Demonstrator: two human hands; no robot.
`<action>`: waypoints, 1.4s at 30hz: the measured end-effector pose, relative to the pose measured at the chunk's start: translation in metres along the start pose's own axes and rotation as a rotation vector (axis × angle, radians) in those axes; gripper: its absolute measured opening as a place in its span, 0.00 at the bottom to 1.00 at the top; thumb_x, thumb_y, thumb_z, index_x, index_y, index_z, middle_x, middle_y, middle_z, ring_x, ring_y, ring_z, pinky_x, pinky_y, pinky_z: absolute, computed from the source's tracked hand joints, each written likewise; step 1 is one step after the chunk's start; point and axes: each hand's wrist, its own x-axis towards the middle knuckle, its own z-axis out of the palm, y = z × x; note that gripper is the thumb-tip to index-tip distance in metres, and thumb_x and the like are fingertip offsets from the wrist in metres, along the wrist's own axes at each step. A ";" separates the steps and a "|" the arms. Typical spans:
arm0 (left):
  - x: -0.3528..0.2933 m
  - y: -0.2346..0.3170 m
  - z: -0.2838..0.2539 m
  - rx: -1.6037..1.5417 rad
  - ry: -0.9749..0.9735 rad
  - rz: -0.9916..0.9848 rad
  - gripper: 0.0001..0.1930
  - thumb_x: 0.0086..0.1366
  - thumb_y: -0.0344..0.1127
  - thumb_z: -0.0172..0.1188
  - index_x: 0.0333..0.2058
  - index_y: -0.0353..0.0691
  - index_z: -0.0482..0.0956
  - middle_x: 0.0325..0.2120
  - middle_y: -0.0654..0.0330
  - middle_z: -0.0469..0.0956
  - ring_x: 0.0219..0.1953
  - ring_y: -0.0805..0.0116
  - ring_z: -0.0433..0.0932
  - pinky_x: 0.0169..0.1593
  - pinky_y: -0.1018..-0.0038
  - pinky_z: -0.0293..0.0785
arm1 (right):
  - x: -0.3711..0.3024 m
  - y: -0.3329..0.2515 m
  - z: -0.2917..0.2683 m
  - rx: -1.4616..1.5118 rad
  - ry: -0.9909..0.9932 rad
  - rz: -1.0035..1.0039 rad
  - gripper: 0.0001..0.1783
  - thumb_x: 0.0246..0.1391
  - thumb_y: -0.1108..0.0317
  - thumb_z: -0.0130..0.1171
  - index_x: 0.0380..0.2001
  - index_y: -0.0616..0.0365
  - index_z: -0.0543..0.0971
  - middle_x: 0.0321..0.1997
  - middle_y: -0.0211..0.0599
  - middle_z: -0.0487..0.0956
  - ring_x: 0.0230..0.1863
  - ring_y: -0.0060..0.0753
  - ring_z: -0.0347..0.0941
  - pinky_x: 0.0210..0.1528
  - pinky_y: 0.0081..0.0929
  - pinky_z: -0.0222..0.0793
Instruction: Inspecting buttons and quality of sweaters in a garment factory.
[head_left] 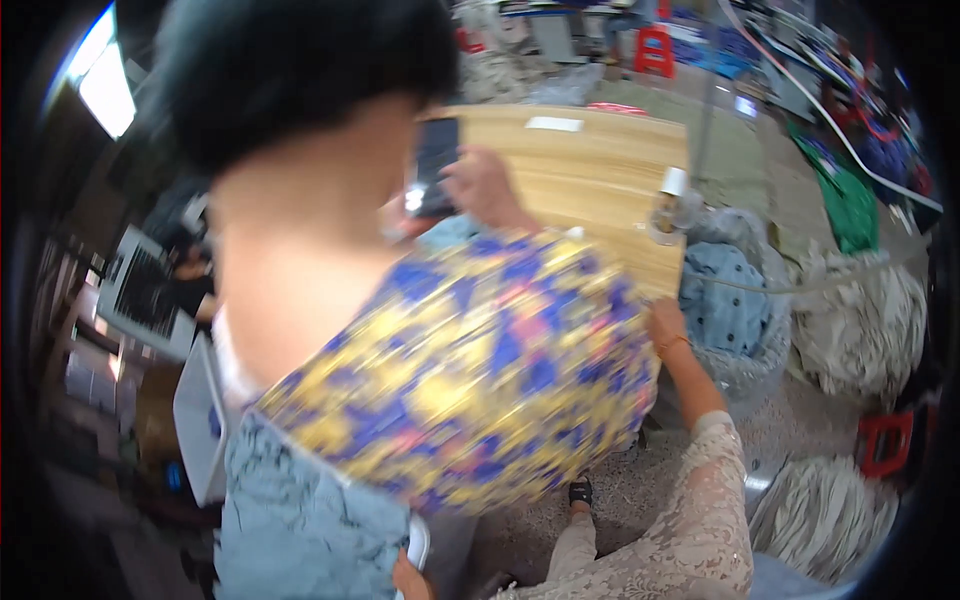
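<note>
My right hand (668, 328), at the end of a lace sleeve, is at the near right corner of the wooden table (600, 190), beside a person's patterned top. Its fingers are smeared, and I cannot tell whether it touches the table. Low in the view, my left hand (410, 578) is next to a white rim (420, 540) and a pile of light blue denim cloth (310, 520). Most of its fingers are hidden. Close in front of me, a person in a yellow and purple top (480, 370) holds a dark phone (435, 165) over the table.
A clear plastic bag with a blue buttoned garment (725, 295) stands right of the table. Beyond it lie bundles of pale cloth (860, 325), a red stool (885, 445) and a green bag (850, 205). Another red stool (655, 50) stands farther back.
</note>
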 end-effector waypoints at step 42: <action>-0.462 -0.544 -0.075 -0.004 0.388 -0.405 0.27 0.51 0.35 0.64 0.52 0.42 0.71 0.52 0.53 0.69 0.61 0.52 0.59 0.62 0.54 0.49 | -0.593 -0.506 -0.284 0.756 -1.428 -0.683 0.12 0.49 0.67 0.65 0.25 0.59 0.71 0.21 0.19 0.64 0.24 0.13 0.57 0.26 0.16 0.56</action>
